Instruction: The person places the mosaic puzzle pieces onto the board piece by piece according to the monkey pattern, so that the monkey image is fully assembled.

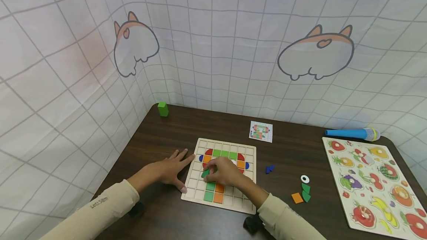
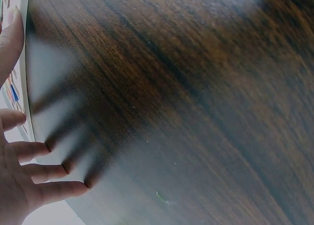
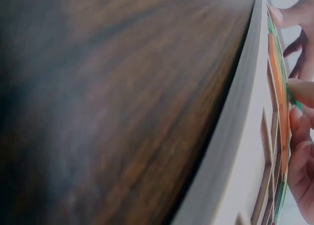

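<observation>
A wooden grid board [image 1: 231,205] lies on the dark table, with green, orange, red and blue pieces set in its squares. My right hand [image 1: 224,171] is over the middle of the board and pinches a green leaf-shaped piece [image 1: 205,173] between thumb and fingers. The same green piece [image 3: 293,98] shows small in the right wrist view. My left hand [image 1: 171,169] lies spread at the board's left edge, thumb and index finger touching the rim. In the left wrist view the left hand's fingertips [image 2: 87,184] rest on the tabletop. The right hand covers part of the pattern.
Right of the board lie blue pieces [image 1: 269,169], a white ring piece [image 1: 305,179], green leaf pieces [image 1: 305,192] and an orange square [image 1: 297,197]. A pattern card [image 1: 261,131] lies behind. A fruit puzzle [image 1: 348,195], toy microphone [image 1: 353,133] and green block [image 1: 163,109] stand farther out.
</observation>
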{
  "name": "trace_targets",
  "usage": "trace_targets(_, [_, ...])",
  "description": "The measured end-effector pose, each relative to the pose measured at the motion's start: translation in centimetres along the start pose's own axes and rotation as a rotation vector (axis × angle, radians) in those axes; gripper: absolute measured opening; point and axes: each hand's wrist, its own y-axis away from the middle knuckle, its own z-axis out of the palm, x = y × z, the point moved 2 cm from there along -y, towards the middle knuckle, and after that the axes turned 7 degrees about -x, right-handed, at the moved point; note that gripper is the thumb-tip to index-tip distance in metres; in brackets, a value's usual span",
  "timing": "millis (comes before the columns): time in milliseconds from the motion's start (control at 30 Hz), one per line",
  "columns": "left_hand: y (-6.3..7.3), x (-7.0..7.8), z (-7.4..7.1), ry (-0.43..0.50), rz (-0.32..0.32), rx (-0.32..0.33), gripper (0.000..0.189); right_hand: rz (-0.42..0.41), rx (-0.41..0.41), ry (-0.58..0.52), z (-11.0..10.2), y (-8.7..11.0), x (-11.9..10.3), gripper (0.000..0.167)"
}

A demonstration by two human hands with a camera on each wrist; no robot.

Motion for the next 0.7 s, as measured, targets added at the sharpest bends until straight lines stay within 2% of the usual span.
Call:
trace_targets(167, [0.05,0.09,-0.02,0.002,-0.004,-0.001,0.117,0.029,0.002,0.032,0.03,0.0,-0.39,0.024])
trace_targets(300, [0.11,0.09,-0.06,0.005,-0.008,-0.001,0.117,0.04,0.015,0.048,-0.1,0.19,-0.56,0.02])
trace_targets(433, [0.12,0.08,-0.08,0.0,-0.012,-0.004,0.117,0.036,0.028,0.039,0.02,0.19,-0.6,0.016])
trace_targets(700, [0.18,0.24,-0.2,-0.003,-0.011,-0.007,0.116,0.042,0.037,0.072,0.36,0.1,-0.75,0.017])
